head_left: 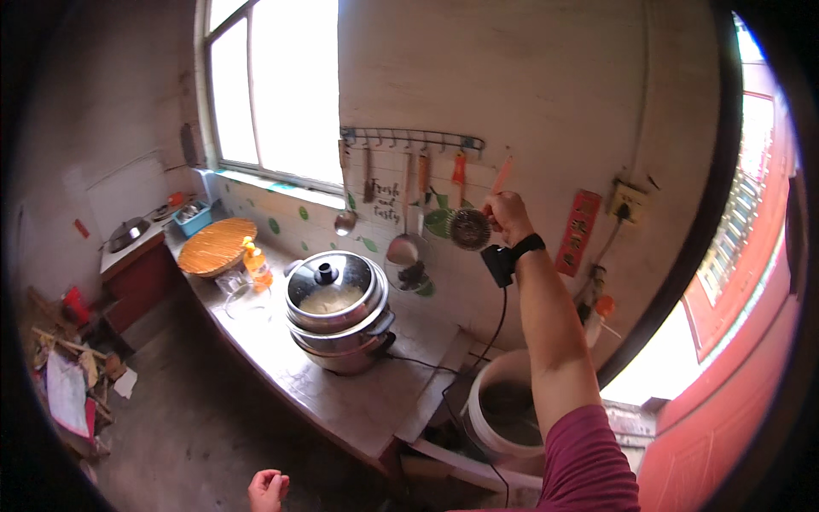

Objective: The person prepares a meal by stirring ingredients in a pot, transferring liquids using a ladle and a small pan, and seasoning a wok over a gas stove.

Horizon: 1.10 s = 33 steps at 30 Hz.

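Observation:
My right hand (pixel 510 216) is raised near the tiled wall and closed around a kitchen tool (pixel 470 229) with a round, wire-like head. A pinkish-orange handle (pixel 503 174) rises above the fist. On that wrist sits a black band (pixel 528 246), with a black box (pixel 498 265) and cable beside it. Low in the view, my left hand (pixel 267 491) hangs over the floor with curled fingers and nothing visible in them. Before me on the counter (pixel 365 409) stands a steel steamer pot (pixel 339 345); its glass lid (pixel 329 281) shows pale food inside.
Utensils hang from a hook rail (pixel 413 136), among them a ladle (pixel 402 249). A white bucket (pixel 477 409) stands beyond the counter's right end. Further left are an orange bottle (pixel 257 267), a round woven lid (pixel 217 246) and a blue basket (pixel 192 221). A power cord (pixel 422 365) trails rightward.

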### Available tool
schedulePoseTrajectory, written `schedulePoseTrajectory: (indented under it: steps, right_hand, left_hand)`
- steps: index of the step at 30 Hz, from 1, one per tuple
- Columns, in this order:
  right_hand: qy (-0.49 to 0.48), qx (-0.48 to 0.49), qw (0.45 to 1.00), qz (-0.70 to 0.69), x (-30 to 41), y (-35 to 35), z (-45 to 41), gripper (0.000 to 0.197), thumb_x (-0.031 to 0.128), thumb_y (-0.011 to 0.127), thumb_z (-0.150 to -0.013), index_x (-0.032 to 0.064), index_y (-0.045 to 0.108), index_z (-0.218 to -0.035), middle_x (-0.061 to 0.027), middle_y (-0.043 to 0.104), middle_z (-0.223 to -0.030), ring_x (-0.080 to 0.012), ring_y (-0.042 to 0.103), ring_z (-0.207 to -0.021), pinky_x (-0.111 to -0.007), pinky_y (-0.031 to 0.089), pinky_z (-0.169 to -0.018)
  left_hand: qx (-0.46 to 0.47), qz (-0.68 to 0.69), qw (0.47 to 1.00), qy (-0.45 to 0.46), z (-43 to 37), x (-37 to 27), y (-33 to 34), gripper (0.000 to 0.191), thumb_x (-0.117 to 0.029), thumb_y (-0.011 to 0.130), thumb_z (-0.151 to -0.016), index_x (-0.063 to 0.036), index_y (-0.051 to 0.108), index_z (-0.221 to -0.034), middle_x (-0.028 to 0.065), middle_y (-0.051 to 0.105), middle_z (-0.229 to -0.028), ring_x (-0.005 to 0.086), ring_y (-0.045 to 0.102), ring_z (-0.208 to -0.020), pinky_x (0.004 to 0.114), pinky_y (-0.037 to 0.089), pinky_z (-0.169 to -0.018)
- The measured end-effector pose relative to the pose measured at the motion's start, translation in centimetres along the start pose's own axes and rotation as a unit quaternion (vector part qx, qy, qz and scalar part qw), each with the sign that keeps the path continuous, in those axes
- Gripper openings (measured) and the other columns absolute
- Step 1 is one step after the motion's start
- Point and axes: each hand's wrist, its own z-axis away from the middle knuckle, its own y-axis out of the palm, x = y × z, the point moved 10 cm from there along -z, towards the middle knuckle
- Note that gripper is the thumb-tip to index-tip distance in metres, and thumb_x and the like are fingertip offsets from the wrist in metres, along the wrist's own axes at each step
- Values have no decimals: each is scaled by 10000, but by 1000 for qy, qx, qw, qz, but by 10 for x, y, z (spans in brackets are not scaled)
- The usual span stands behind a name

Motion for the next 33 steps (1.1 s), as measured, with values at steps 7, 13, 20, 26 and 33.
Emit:
schedulePoseTrajectory:
  steps: [7, 13, 20, 26, 33]
  right_hand:
    - [29, -49, 974, -221, -7, -24, 273, 106, 100, 559, -881, 35, 597, -806, -42, 603, -728, -103, 532, -578, -248, 437, -506]
    - [159, -258, 888, -346, -94, -121, 554, 128, 93, 535, -901, 35, 640, -857, -50, 641, -783, -110, 575, -659, -238, 453, -553]
    - [124, -502, 720, -463, -96, -198, 860, 148, 74, 538, -899, -35, 634, -926, -78, 660, -813, -137, 601, -675, -262, 508, -613]
    - [42, -595, 629, -499, -63, -240, 1081, 134, 77, 548, -920, -25, 635, -932, -87, 679, -849, -147, 637, -713, -257, 550, -652]
    - [-15, -676, 576, -458, -4, -279, 1293, 118, 90, 571, -942, -6, 632, -972, -62, 672, -883, -130, 607, -731, -252, 525, -652]
  left_hand:
    - [295, 11, 955, -21, -6, -17, 73, 200, -134, 605, -969, -29, 626, -1139, 41, 665, -984, 106, 605, -887, 237, 480, -745]
    - [531, -36, 845, 48, 88, -26, 165, 165, -119, 584, -973, 6, 610, -1078, 69, 673, -979, 117, 610, -888, 238, 480, -791]
    - [772, -79, 629, -49, 322, 24, 202, 210, -133, 592, -983, -11, 584, -1153, 66, 668, -1071, 129, 616, -1023, 269, 485, -897]
    - [884, -82, 448, -107, 577, 64, 193, 374, -186, 589, -991, -56, 474, -1322, 82, 628, -1193, 157, 608, -1065, 289, 481, -901]
    - [886, -62, 341, -310, 845, 129, 142, 368, -167, 593, -982, -61, 485, -1317, 68, 622, -1205, 184, 616, -1073, 344, 516, -898]
